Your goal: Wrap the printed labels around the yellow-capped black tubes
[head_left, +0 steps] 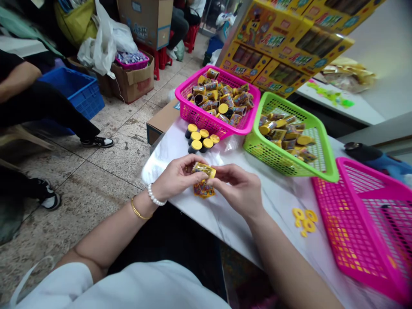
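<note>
My left hand [176,177] and my right hand [240,189] meet over the white table [225,223], both pinched on one small yellow-wrapped container [204,170]. A printed yellow wrapper piece [202,189] lies or hangs just under it. Several black pots with yellow lids [200,139] stand upright just beyond my hands. A pearl bracelet and a gold bangle are on my left wrist.
A pink basket [193,113] full of wrapped containers sits at the far table edge, a green basket [322,148] with fewer beside it. Another pink basket [363,223] is at the right. Yellow rings [305,219] lie loose. Seated people's legs, a blue crate [77,90] and boxes fill the floor at left.
</note>
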`<control>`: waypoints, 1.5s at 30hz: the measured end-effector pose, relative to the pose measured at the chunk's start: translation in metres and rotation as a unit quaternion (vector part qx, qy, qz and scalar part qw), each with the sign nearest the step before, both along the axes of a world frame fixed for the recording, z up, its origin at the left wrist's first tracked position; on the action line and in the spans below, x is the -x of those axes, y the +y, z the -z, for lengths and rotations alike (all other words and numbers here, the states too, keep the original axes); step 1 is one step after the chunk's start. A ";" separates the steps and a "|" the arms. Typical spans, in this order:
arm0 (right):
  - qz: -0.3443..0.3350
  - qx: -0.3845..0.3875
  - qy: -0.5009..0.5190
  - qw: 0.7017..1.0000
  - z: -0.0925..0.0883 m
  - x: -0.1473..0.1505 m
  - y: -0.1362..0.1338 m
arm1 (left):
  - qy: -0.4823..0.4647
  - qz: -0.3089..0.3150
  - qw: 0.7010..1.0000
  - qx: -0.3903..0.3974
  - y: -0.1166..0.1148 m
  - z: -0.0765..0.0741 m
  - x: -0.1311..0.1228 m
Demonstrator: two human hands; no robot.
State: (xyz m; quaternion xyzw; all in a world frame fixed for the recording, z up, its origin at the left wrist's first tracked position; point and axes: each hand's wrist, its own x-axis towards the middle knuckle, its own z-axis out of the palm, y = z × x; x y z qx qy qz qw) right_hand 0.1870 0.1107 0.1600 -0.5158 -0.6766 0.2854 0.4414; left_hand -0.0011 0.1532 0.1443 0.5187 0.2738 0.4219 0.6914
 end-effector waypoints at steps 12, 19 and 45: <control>-0.115 0.048 0.110 0.986 -0.004 -0.014 0.011 | 0.038 0.060 0.995 0.071 0.002 0.004 -0.002; -0.042 -0.053 0.102 0.993 0.003 0.000 0.008 | 0.012 0.094 0.981 0.168 0.004 0.001 -0.001; 0.155 -0.107 -0.456 0.870 -0.019 -0.030 0.061 | 0.057 0.052 0.993 0.089 -0.005 0.009 -0.012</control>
